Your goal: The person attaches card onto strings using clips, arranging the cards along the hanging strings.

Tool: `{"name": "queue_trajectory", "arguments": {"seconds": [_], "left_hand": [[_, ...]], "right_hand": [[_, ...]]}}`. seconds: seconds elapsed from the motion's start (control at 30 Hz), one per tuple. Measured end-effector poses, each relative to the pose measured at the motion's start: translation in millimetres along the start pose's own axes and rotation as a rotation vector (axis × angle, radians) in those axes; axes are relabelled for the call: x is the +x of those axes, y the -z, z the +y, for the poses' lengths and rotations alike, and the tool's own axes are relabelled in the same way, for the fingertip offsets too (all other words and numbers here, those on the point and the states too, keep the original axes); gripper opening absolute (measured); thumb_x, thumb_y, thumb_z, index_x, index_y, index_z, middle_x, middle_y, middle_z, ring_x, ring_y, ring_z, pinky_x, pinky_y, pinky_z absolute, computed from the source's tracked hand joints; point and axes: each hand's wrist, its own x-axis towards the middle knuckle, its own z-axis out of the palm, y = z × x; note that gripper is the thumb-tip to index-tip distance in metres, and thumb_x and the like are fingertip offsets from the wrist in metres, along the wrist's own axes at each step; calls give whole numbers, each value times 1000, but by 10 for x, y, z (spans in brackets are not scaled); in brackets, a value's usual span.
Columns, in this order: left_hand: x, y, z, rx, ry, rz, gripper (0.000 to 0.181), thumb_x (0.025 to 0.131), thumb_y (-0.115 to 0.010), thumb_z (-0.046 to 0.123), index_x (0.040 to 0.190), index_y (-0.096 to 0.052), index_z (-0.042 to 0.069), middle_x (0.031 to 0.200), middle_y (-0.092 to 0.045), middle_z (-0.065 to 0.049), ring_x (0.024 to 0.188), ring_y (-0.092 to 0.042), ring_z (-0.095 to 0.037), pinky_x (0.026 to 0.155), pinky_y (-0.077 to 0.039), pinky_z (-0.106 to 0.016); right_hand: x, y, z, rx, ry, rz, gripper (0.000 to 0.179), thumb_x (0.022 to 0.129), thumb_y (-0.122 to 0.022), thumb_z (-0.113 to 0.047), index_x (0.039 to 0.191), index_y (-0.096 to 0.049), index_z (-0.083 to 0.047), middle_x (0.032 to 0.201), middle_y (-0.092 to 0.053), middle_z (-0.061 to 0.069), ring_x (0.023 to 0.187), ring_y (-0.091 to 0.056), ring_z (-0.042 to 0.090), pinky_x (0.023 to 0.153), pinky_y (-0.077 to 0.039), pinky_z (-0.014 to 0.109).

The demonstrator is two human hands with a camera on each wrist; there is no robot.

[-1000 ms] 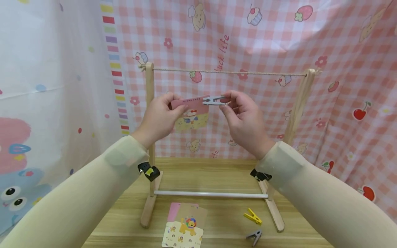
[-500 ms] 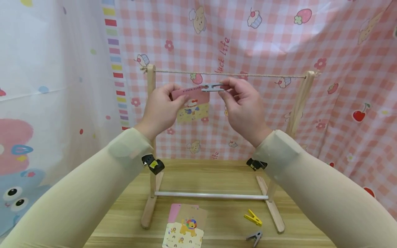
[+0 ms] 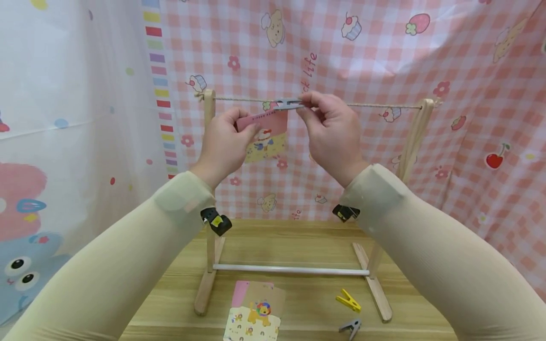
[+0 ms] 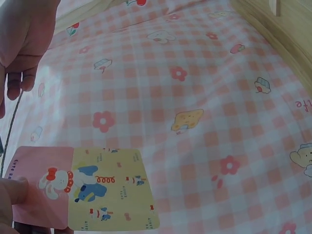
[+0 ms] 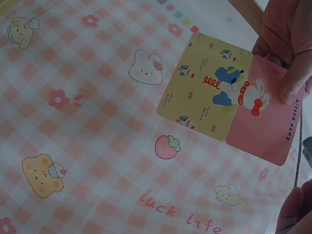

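My left hand [image 3: 226, 142] pinches the left end of a pink and yellow rabbit card [image 3: 273, 137], thumb in front and fingers behind. In the right wrist view the card [image 5: 209, 92] shows a rabbit and the words "CUTE RABBIT". My right hand [image 3: 332, 130] pinches a grey clothespin [image 3: 289, 103] by its handles between thumb and forefinger. The clothespin's nose points left, at the card's upper right corner, and overlaps the rope [image 3: 379, 105] in the head view. The rope runs between two wooden posts.
The wooden stand has a left post [image 3: 210, 109], a right post [image 3: 418, 132] and a white crossbar [image 3: 290, 269] low down. On the table [image 3: 307, 303] lie a lion card [image 3: 258, 315] over a pink one, a yellow clothespin [image 3: 349, 300] and another grey clothespin [image 3: 351, 327]. A checked curtain [image 3: 362, 61] hangs behind.
Both hands have risen, bringing the card and the grey clothespin from below the rope up to its level. The things on the table stay where they were.
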Motion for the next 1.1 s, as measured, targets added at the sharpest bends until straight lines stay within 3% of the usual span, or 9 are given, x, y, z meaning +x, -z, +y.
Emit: {"name": "queue_trajectory", "arguments": {"seconds": [0.23,0.4,0.57,0.73,0.97,1.1], "left_hand": [[14,-17,11,-14,-8,35,18,106,-66,25,112,-66,8,113,-73,-8,98,-70,-19,82,-59,-31],[18,-44,-2,-19,-24,69,17,105,-66,24,110,-67,7,115,-74,-8,102,-71,-19,87,-61,-34],[28,-66,-18,-14,-32,91,16,105,-67,23,109,-68,8,114,-75,-8,105,-72,-19,92,-61,-37],[22,-82,-35,-12,-40,100,13,105,-67,22,109,-69,9,114,-74,-6,108,-71,-17,97,-60,-38],[14,-106,-76,-9,-73,108,13,104,-69,21,109,-69,9,106,-72,-5,97,-67,-16,90,-58,-35],[6,-108,-94,-7,-79,107,13,104,-69,21,110,-70,10,110,-74,-5,102,-69,-16,94,-59,-37]], "right_hand": [[48,-22,-45,-47,-32,-12,15,103,-69,-16,110,-80,-8,101,-74,6,75,-57,12,65,-44,19],[81,-52,-49,-54,-88,-59,16,104,-68,-16,112,-79,-8,106,-75,6,75,-68,12,63,-52,17],[94,-67,-39,-83,-112,-103,17,104,-67,-16,115,-78,-9,114,-76,3,75,-69,12,64,-54,18],[88,-63,-39,-132,-125,-161,17,106,-66,-19,115,-78,-13,115,-77,0,78,-71,12,61,-51,20],[64,-62,-33,-181,-108,-203,17,106,-65,-22,114,-79,-15,114,-77,-1,77,-71,13,57,-45,24],[64,-74,-34,-178,-88,-230,16,106,-65,-20,112,-79,-15,111,-77,0,76,-69,13,58,-46,26]]}}
